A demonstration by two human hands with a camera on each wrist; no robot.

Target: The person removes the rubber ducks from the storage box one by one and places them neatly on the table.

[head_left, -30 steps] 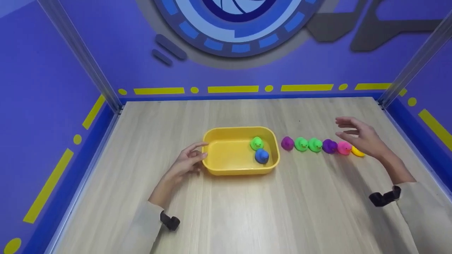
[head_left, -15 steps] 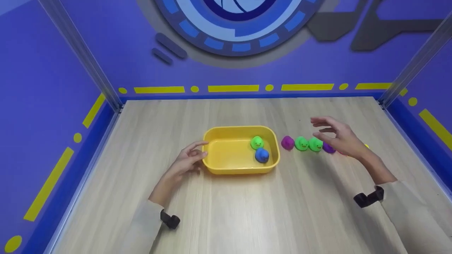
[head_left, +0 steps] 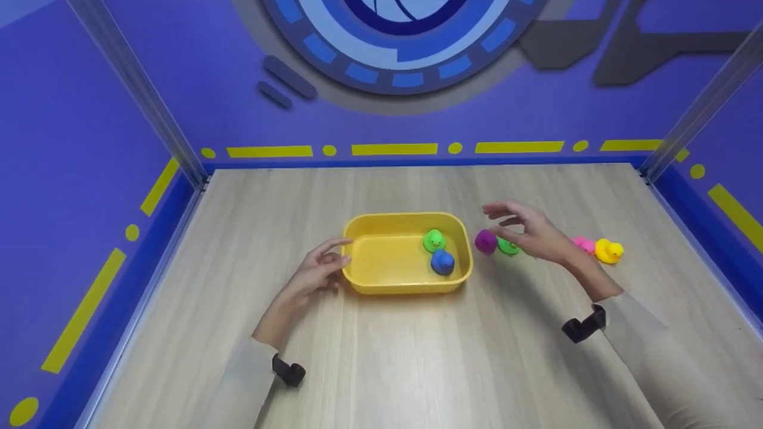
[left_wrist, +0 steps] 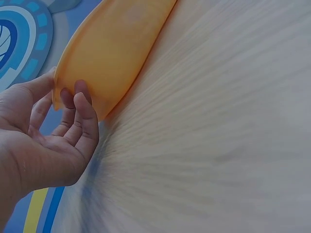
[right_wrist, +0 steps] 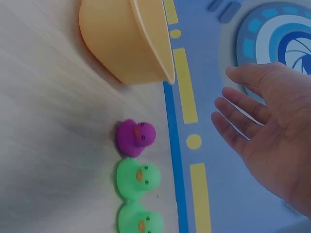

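Note:
My left hand [head_left: 310,277] holds the left end of a yellow plastic tub [head_left: 405,290], its fingertips at the rim. In the left wrist view its fingers curl against the tub's outer wall [left_wrist: 114,53]. Inside the tub, near the right end, sit a green rubber duck [head_left: 434,241] and a blue rubber duck [head_left: 442,262]. My right hand [head_left: 533,232] hovers over a row of ducks right of the tub, fingers loose, holding nothing. Its fingertips are above the magenta duck [head_left: 486,241] and a green duck [right_wrist: 137,177]. The hand hides part of the row in the head view.
Farther right in the row stand a pink duck [head_left: 585,245] and a yellow duck [head_left: 608,251]. Blue panels [head_left: 405,125] close off the back and both sides of the wooden table [head_left: 405,357]. Each wrist carries a small black camera.
The right hand has moved left along the duck row, from over the pink and yellow ducks to near the magenta one. My left hand and the tub have stayed put.

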